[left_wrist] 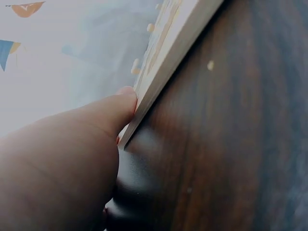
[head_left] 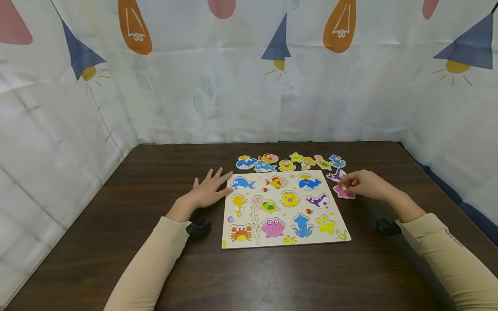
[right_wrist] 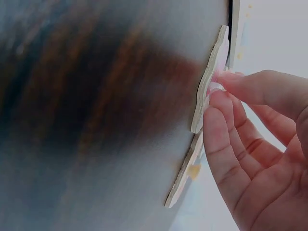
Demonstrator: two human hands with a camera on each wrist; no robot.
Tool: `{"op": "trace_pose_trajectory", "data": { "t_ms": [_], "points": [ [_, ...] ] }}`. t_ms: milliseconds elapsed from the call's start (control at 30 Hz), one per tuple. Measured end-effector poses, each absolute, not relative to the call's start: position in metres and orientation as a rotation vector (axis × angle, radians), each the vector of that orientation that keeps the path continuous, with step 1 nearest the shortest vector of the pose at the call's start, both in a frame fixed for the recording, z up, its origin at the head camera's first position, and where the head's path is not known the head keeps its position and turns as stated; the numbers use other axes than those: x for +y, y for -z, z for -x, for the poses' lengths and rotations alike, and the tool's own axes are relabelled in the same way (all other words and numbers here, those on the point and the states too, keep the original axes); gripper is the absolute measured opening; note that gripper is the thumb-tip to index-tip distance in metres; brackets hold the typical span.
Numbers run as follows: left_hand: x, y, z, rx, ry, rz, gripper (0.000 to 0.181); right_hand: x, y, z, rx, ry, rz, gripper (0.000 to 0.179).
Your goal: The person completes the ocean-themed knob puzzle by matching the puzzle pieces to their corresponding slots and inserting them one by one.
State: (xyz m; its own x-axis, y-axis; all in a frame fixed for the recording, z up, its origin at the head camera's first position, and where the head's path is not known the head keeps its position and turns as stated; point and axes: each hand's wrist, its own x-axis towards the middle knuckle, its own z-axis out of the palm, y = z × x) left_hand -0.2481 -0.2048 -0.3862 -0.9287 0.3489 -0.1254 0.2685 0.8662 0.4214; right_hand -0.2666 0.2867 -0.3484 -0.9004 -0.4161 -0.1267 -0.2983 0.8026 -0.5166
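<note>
A wooden puzzle board (head_left: 249,211) with printed sea animals lies flat on the table. My left hand (head_left: 206,191) is spread at its upper left edge, the fingertips touching the board. In the left wrist view the thumb (left_wrist: 120,106) rests against the board's side (left_wrist: 163,77). Beyond the board's right edge, my right hand (head_left: 367,183) pinches the knob of a pink shell puzzle piece (head_left: 343,192). Seen from the right wrist, thumb and fingers meet at the knob, and the shell piece (right_wrist: 209,82) stays close to the tabletop. A bit of orange shows by the fingers; its source is partly hidden.
Behind the board lie several loose knobbed pieces, among them a whale (head_left: 246,163), an octopus (head_left: 287,165), a turtle (head_left: 322,163) and a squid (head_left: 337,161). A purple piece (head_left: 336,175) lies just beyond the shell. Printed curtains (head_left: 241,95) surround the dark table (head_left: 272,280).
</note>
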Motion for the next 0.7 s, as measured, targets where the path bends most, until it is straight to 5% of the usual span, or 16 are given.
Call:
{"op": "trace_pose_trajectory", "data": {
  "t_ms": [700],
  "points": [
    [-0.2055,0.3870,0.2471,2.841,-0.635,-0.473,0.072,0.2891,0.3483,0.2685,2.733,0.729,0.528,0.017]
  ]
}}
